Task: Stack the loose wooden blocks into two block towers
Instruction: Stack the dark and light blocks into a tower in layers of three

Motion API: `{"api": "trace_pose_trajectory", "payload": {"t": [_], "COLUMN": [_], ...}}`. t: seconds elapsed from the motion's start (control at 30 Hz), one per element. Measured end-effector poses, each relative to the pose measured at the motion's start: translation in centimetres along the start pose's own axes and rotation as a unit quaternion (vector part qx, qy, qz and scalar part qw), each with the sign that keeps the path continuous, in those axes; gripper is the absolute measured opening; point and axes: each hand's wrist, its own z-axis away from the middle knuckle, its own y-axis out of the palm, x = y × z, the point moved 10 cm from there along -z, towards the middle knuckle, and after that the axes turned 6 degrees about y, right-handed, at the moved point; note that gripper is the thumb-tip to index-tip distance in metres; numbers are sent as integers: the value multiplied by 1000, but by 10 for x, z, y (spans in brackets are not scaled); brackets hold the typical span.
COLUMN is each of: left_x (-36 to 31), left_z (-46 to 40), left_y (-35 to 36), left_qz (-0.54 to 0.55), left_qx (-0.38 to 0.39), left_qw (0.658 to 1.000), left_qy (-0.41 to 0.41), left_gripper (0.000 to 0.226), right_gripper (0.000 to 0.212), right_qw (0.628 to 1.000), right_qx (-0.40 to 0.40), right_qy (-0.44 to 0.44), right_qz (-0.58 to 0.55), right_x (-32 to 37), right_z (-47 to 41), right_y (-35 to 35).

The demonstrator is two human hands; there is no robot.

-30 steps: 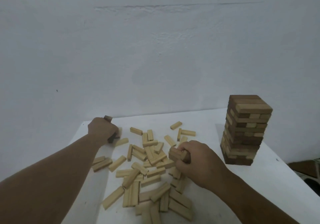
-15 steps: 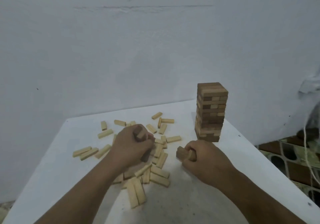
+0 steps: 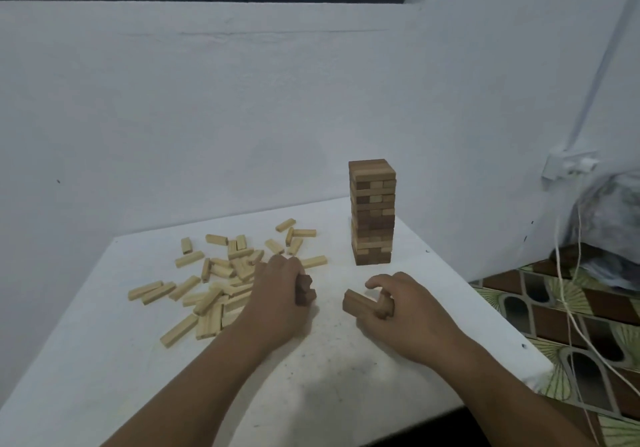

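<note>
At frame centre, the left hand [image 3: 277,291] grips dark brown wooden blocks [image 3: 305,290]. The right hand [image 3: 398,303] grips a brown wooden block bundle [image 3: 356,303] on the white counter [image 3: 311,377].

No readable text in the view.

The wooden blocks [image 3: 221,275], the tower [image 3: 372,211], the white table [image 3: 104,377] and the wall show no letters, numbers, labels or brand marks that can be read.

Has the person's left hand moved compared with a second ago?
Yes. The left hand, gripping dark blocks, has come from the far left edge of the scattered pile to its right side, nearer the tower.
</note>
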Motion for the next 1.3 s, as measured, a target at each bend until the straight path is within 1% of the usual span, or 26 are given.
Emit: {"api": "trace_pose_trajectory", "payload": {"t": [0.03, 0.1, 0.13, 0.17, 0.33, 0.43, 0.53, 0.6, 0.7, 0.8, 0.87, 0.93, 0.97, 1.03, 1.07, 1.13, 1.2, 1.3], "left_x": [-5, -17, -21, -22, -15, 0, 12, 21, 30, 28, 17, 2, -9, -34, -44, -51, -48, -49], "left_z": [3, 9, 12, 15, 14, 14, 12, 12, 12, 11, 9, 9, 10, 9, 10, 15, 20, 27], "left_y": [7, 20, 26, 33, 40, 37, 28, 22, 10, 6, 2, 2, 5, 19, 30, 47, 52, 53], "left_qz": [-16, -41, -51, -62, -126, -127, -141, -139, -104, -7, 45, 85, 91, 15, -22, -40, -30, -57], "left_qx": [24, 57, 69, 82, 67, 78, 65, 73, 88, 108, 84, 50, 43, 58, 76, 102, 90, 69], "left_qw": [1000, 997, 996, 995, 990, 989, 988, 987, 986, 985, 988, 989, 990, 997, 997, 994, 995, 996], "left_qy": [-3, 11, 17, 14, 20, 0, -20, -45, -96, -131, -119, -111, -101, -45, -18, 1, -10, -19], "left_gripper": [30, 26, 27, 30, 59, 86, 108, 111, 98, 67, 55, 49, 41, 24, 22, 23, 23, 36], "right_gripper": [35, 15, 10, 11, 35, 58, 62, 62, 59, 54, 47, 38, 36, 34, 33, 29, 27, 23], "right_qw": [1000, 1000, 999, 999, 998, 999, 996, 997, 999, 999, 998, 997, 996, 995, 995, 996, 995, 994], "right_qx": [-6, -13, -14, -18, -24, -22, -27, -30, -44, -46, -38, -36, -33, -29, -30, -33, -40, -60], "right_qy": [-1, -1, 1, 2, 10, 21, 25, 27, 7, -24, -34, -60, -73, -82, -78, -77, -86, -87], "right_qz": [-8, 15, 33, 45, 50, -10, -75, -61, -20, 13, 27, 39, 49, 58, 51, 38, 30, 12], "right_x": [-1, -3, -5, -7, -20, -26, -33, -40, -40, -30, -25, -18, -15, -14, -15, -18, -18, -21], "right_z": [0, -2, -2, -2, 6, 11, 8, 4, 4, 5, 7, 8, 8, 9, 10, 12, 18, 24], "right_y": [-3, -7, -8, -9, -14, -13, -15, -15, -15, -14, -10, -5, -1, 4, 5, 4, 3, 3]}}
